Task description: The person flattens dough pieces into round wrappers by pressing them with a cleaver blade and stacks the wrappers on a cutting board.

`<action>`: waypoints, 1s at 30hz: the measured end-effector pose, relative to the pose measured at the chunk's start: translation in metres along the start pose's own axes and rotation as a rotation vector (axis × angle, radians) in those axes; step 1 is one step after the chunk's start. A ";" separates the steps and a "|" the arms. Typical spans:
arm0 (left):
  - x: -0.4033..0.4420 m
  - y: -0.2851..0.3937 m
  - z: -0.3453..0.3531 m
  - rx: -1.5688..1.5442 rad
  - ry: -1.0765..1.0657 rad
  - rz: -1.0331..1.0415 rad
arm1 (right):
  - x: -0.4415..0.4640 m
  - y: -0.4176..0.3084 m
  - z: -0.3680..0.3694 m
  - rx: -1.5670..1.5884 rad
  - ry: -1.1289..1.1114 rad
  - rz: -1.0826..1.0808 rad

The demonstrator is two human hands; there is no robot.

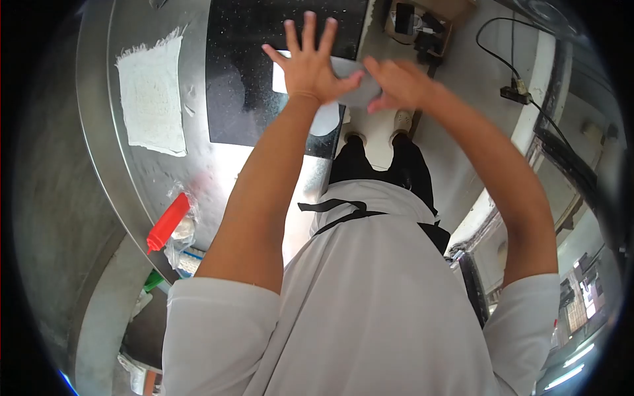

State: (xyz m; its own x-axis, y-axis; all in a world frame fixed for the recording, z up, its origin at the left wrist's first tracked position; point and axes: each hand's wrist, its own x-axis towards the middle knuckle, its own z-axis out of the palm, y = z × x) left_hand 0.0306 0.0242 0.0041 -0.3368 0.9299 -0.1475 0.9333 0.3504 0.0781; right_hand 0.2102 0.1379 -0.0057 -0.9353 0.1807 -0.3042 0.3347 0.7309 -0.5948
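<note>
My left hand (310, 69) is over the black speckled board (231, 79), its fingers spread wide. Beside it, my right hand (399, 82) is smeared by motion, with thumb and forefinger at the edge of a grey flat piece (360, 89). That piece spans the gap between my hands and reaches past the counter's edge; its kind is unclear, and the right hand appears to grip it. A white flat piece (279, 79) shows by the left wrist. Below the wrist lies a pale rounded piece (325, 121), partly covered by the forearm.
On the metal counter (198, 171) lie a frayed white cloth (152, 96) and a red squeeze bottle (168, 223) beside a clear plastic bag (181, 241). A cardboard box (436, 30) with dark items stands on the right. A black cable (485, 46) runs to a power strip (515, 96).
</note>
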 end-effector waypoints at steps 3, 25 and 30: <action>0.021 0.004 -0.044 0.060 -0.170 -0.138 | 0.028 -0.002 -0.032 0.021 -0.046 0.007; -0.021 0.003 0.007 0.106 -0.096 0.170 | -0.023 -0.003 0.031 0.159 -0.059 0.051; 0.022 0.001 -0.007 0.046 0.026 -0.039 | 0.025 0.019 -0.027 0.016 -0.081 0.001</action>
State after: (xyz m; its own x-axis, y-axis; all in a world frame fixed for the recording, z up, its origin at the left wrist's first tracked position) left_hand 0.0228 0.0457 0.0078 -0.3756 0.9184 -0.1243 0.9240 0.3815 0.0270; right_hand 0.1905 0.1745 -0.0043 -0.9229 0.1266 -0.3635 0.3375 0.7201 -0.6063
